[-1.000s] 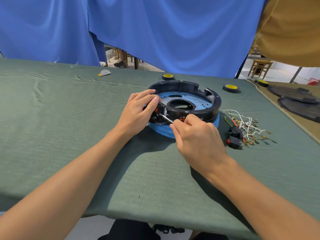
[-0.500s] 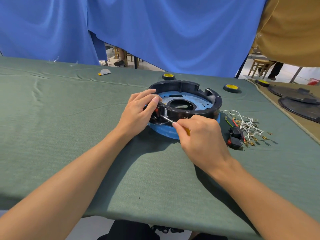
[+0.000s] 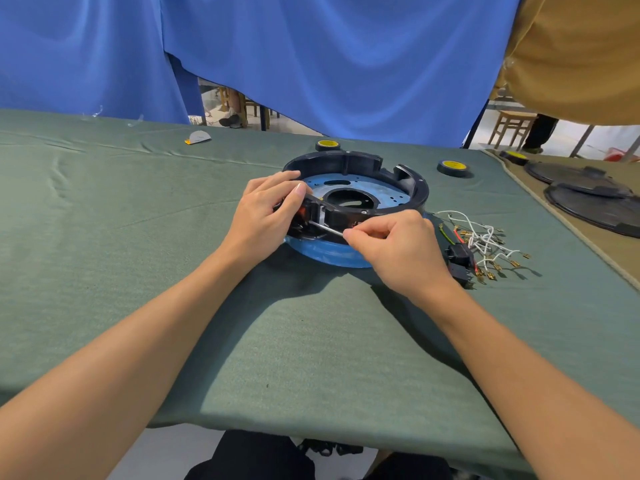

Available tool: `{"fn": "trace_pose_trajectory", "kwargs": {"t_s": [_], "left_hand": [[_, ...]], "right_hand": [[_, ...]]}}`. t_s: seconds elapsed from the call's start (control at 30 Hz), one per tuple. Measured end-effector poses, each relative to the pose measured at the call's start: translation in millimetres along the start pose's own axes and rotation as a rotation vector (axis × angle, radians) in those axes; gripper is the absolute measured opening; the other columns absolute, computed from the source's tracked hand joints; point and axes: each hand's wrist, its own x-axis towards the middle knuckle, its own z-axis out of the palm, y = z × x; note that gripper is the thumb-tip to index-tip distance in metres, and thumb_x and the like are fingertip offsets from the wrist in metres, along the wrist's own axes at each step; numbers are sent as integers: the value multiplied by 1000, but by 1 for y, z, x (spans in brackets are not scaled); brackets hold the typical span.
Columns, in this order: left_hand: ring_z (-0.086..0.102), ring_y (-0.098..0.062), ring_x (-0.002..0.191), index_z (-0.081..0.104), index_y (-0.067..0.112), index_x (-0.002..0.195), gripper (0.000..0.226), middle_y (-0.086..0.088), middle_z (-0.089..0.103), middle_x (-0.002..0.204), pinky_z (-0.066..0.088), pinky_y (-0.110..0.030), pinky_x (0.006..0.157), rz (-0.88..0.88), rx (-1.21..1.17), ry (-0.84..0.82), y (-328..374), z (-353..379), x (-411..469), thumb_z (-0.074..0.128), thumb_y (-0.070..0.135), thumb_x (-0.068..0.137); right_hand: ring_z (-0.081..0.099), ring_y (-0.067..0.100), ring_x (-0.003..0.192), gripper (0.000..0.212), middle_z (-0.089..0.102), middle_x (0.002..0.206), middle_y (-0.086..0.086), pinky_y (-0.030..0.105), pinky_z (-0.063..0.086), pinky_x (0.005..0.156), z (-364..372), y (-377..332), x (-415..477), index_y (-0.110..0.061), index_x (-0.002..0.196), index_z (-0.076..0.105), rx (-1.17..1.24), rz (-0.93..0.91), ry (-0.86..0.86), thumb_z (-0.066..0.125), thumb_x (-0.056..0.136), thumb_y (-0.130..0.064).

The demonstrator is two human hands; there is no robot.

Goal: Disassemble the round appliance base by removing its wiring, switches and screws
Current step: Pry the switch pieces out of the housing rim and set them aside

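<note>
From the head camera, the round appliance base (image 3: 384, 194), a black plastic ring seated over a blue-filmed metal plate, lies flat on the green cloth-covered counter (image 3: 173, 271), just ahead of both hands near its middle. It looks rigid and of moderate weight. The hard plastic wall is probably a little slick, and its thin ribs and clips would likely crack if they were levered. The safest hold seems to be the thick outer rim rather than the inner fittings. The left hand (image 3: 266, 216) takes exactly that hold at the near-left edge. Its grip is closed over the rim, with the thumb lying along the top and the fingers curled round the outside, bracing the base against the counter. The right hand (image 3: 398, 251) has its grip pinched tight on a slim silver-shafted screwdriver (image 3: 329, 231), fingertips bunched together. The handle is hidden inside the hand, and the tip points into the dark recess under the left thumb, where an orange part shows. Whether the tip sits in a screw head cannot be told. To the right, well clear of the base, lies a loose tangle of white, red and green wires (image 3: 485, 240) with brass terminals, and two black rocker switches (image 3: 459, 259) touch it.
</note>
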Motion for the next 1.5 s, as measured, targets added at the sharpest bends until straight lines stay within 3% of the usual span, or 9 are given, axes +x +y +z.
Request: {"fn": "trace_pose_trajectory", "kwargs": {"t_s": [0.1, 0.3, 0.5, 0.73, 0.9, 1.0, 1.13, 1.3, 1.5], "left_hand": [[39, -13, 129, 67, 39, 100, 27, 9, 58, 133, 25, -20, 104, -5, 0, 13, -1, 1, -1, 40, 37, 100], [40, -16, 130, 71, 25, 110, 31, 7, 58, 134, 25, -21, 104, 9, 38, 24, -5, 4, -1, 41, 29, 103], [41, -14, 129, 69, 36, 101, 28, 10, 59, 131, 26, -20, 103, -3, 22, 28, -3, 2, 0, 42, 31, 101], [39, -14, 126, 68, 38, 101, 25, 14, 59, 128, 23, -13, 100, -6, 60, 60, -2, 3, 0, 43, 32, 101], [38, -17, 126, 72, 24, 107, 28, 10, 58, 129, 23, -17, 101, 12, 82, 57, -1, 4, -1, 44, 26, 103], [39, -18, 125, 72, 23, 107, 29, 10, 58, 128, 23, -19, 101, 10, 81, 65, 0, 4, -1, 44, 26, 103], [39, -16, 124, 73, 21, 105, 28, 8, 59, 127, 25, -23, 104, 9, 75, 78, 2, 5, -2, 45, 23, 103], [39, -15, 123, 73, 20, 105, 27, 7, 60, 127, 26, -24, 104, 0, 69, 76, 4, 4, -2, 46, 22, 103], [36, -12, 121, 72, 23, 106, 27, 16, 56, 122, 21, -8, 97, -8, 85, 75, 5, 2, -2, 46, 25, 102]], "right_hand": [[41, 9, 48, 22, 59, 56, 11, 23, 37, 56, -2, 2, 4, -12, 66, 75, 61, 83, -37, 68, 82, -25], [56, 10, 70, 20, 67, 59, -1, 25, 42, 60, 3, 2, -6, -13, 72, 77, -170, -248, 57, 63, 85, -20], [51, 3, 54, 17, 55, 46, -18, 11, 34, 55, 2, 9, 1, -19, 68, 77, -51, -156, 19, 68, 83, -20], [41, 2, 43, 25, 55, 45, -4, 15, 33, 53, -6, 8, 13, -20, 58, 73, 72, 87, -110, 69, 82, -26], [46, 17, 60, 24, 60, 55, 0, 31, 37, 68, -7, -1, 8, -12, 71, 75, -201, -184, -61, 61, 87, -23], [51, 22, 63, 28, 54, 61, 3, 35, 45, 65, -8, -7, 5, -7, 79, 74, -409, -337, -71, 55, 91, -24], [55, 34, 68, 33, 41, 68, 3, 34, 39, 61, -3, -14, 1, -7, 79, 68, -578, -423, -70, 48, 96, -26], [50, 22, 61, 27, 61, 63, 16, 25, 39, 71, -9, 2, 12, -3, 72, 71, -236, -184, -84, 61, 86, -24], [36, 6, 43, 23, 51, 45, 2, 12, 31, 45, -9, 15, 22, -8, 59, 71, 134, 131, -160, 71, 78, -21]]}}
